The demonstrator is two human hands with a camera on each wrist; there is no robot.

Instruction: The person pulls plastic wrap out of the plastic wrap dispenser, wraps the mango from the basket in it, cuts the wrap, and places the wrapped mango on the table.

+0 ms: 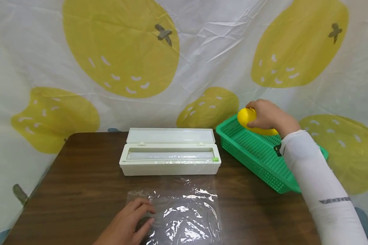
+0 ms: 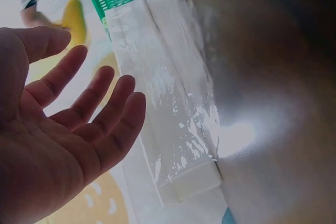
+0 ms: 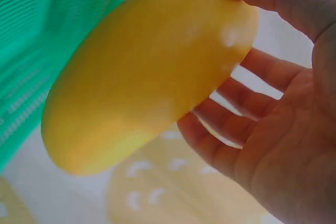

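Over the green basket [image 1: 242,156], my right hand [image 1: 268,115] holds a smooth, long oval yellow fruit [image 1: 246,116] that looks like a mango. In the right wrist view the thumb presses one end of the fruit [image 3: 147,72] and the fingertips support its side. My left hand [image 1: 128,219] is low in the head view, at the left edge of a clear sheet of cling film [image 1: 187,217], its fingers loosely bent and gripping nothing. The film runs toward me from a white wrap dispenser [image 1: 171,169], whose lid [image 1: 170,135] stands raised.
A green slider [image 1: 215,159] sits at the right end of the dispenser's cutter rail. Dispenser and basket stand toward the back of the brown wooden table [image 1: 79,183]. Behind them hangs a white curtain [image 1: 202,64] printed with yellow fruit.
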